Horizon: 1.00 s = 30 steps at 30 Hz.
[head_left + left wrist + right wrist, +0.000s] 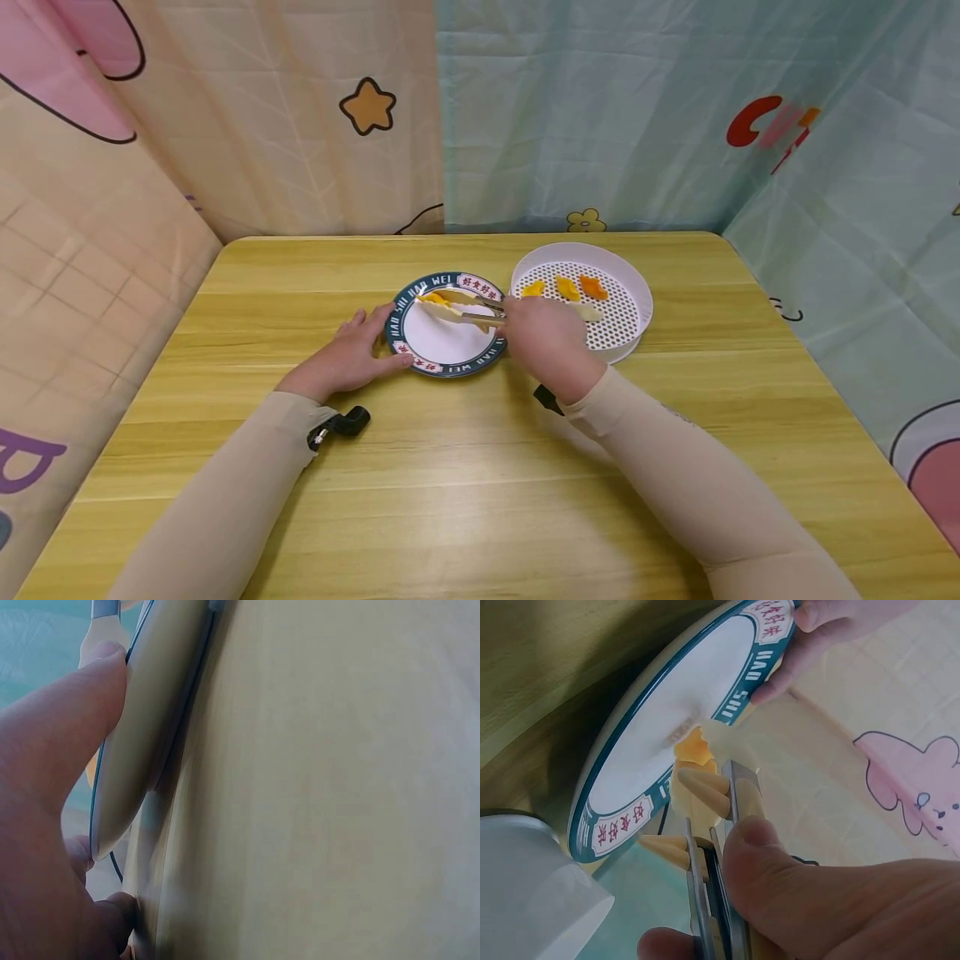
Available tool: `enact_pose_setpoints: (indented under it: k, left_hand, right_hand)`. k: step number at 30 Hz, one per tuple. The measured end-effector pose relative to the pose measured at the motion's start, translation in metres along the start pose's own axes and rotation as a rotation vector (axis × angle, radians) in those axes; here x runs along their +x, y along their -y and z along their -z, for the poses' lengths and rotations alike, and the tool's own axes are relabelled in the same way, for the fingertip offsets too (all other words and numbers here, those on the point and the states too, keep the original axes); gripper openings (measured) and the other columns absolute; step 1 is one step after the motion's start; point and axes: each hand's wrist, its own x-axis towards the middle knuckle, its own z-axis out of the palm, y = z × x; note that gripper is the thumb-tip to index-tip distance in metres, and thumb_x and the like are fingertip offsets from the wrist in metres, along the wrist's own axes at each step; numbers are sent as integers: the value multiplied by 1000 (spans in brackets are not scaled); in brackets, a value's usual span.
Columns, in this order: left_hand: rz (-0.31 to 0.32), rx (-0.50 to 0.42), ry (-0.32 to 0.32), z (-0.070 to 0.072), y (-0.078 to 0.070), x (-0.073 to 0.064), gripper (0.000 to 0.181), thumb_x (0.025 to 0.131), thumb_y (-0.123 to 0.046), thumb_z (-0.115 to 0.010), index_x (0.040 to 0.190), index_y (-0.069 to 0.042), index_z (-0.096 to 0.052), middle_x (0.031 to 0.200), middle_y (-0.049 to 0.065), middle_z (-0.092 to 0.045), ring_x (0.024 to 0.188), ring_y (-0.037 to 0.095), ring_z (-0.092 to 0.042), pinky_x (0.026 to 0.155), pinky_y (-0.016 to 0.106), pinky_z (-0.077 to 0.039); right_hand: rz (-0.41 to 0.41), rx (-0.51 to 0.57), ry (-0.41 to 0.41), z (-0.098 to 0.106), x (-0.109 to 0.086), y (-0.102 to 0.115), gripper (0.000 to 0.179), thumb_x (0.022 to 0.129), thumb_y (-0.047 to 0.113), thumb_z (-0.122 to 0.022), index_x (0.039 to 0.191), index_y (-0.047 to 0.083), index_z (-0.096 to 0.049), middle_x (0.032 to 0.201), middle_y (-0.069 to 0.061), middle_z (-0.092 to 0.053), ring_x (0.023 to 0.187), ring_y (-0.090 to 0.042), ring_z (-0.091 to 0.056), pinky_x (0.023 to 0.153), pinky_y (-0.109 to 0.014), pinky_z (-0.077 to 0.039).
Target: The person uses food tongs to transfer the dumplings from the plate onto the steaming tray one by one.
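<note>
My right hand grips a pair of tongs with pale, cream-coloured tips, reaching over a round plate. At the plate's far left part, the tips are around a yellow dumpling-shaped piece with a frilly edge; a paler piece overlaps it in the right wrist view. Another small piece lies near the plate's right side, partly behind the tongs. The plate is white with a dark teal lettered rim. My left hand is spread at its left edge, thumb on the rim and other fingers beside it.
Right of the plate stands a round white perforated tray with a raised wall, holding several yellow, orange and pale pieces. My right hand covers its near left side. The wooden table meets printed curtains at its back and sides.
</note>
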Motion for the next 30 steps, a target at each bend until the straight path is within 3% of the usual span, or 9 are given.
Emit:
enact_pose_setpoints:
  k: [5,14,19,22,30]
  left_hand:
    - [-1,-5,1,0,0,0,111,90,-79,-60,171,-25,-7,178,18,-10,162,52,1,121,79,-15]
    - [-8,1,-4,-1,1,-1,112,88,-82,-59,171,-26,-8,178,15,-11,163,50,1,121,79,-16]
    - [-13,-1,-1,0,0,-2,112,89,-82,-59,171,-26,-8,178,16,-11,163,50,1,121,79,-15]
    - [-17,-1,0,1,1,-1,112,89,-81,-59,171,-25,-8,178,16,-11,162,51,1,121,80,-14]
    - [-23,-9,0,1,0,-1,112,89,-80,-61,171,-26,-8,178,16,-11,162,51,2,121,80,-13]
  right_hand:
    - [13,24,-27,3,-8,-8,37,104,47,-63,125,16,-66,92,-6,-69,78,-23,-65,53,-39,-53]
    - [-9,51,-105,10,-24,-34,41,101,47,-69,128,15,-68,91,-7,-71,77,-25,-66,54,-41,-53]
    - [-36,99,-110,14,-30,-56,49,103,43,-67,143,15,-63,108,-14,-77,93,-31,-72,64,-46,-57]
    - [-70,114,-102,15,-32,-70,51,104,42,-65,145,13,-61,114,-17,-76,94,-33,-72,62,-46,-56]
    - [-116,168,-110,13,-39,-109,32,106,39,-63,111,8,-59,84,-14,-63,69,-30,-60,48,-37,-43]
